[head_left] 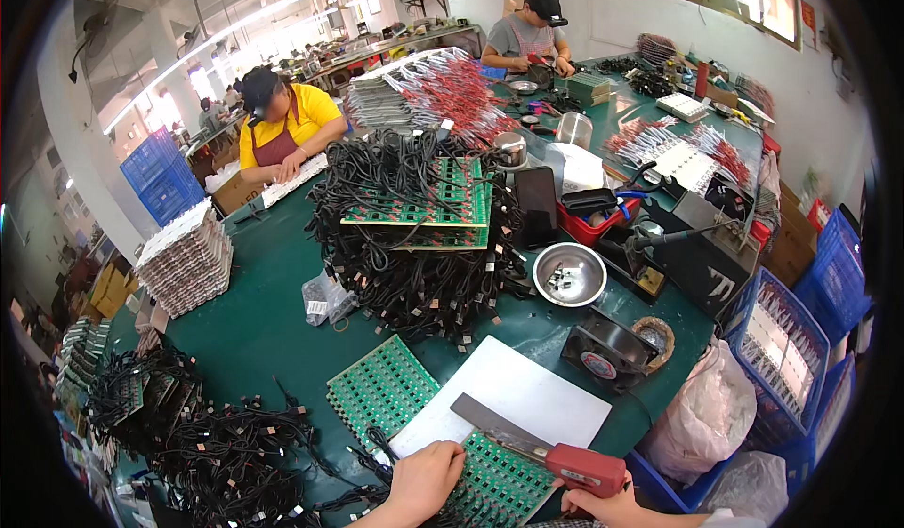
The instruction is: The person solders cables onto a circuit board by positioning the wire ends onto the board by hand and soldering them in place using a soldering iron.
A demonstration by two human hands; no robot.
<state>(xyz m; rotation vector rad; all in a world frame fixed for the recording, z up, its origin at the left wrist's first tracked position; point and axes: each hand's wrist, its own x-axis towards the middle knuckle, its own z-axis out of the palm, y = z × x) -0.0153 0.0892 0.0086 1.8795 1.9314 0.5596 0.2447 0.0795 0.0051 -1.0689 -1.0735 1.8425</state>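
Observation:
My right hand (pixel 603 506) is wrapped around a red pistol-shaped tool (pixel 586 470) above the right side of a green circuit board panel (pixel 490 479). My left hand (pixel 424 479) is closed, its curled fingers at the panel's left edge. Whatever is in those fingers is hidden. A long flat grey bar (pixel 497 423) lies along the panel's far edge, reaching toward the tool. Beyond it is a white sheet (pixel 518 387), partly under the bar. Another green circuit board panel (pixel 381 387) rests to its left. Black cables (pixel 377 467) lie beside my left hand.
A tall pile of black cables (pixel 424 293) holds more green boards (pixel 461 199). Right of it are a metal bowl (pixel 569 275) with small parts, a black fan (pixel 603 349) and a red tray (pixel 595 222). Two co-workers (pixel 287 123) sit across the table. Blue crates (pixel 777 349) stand at right.

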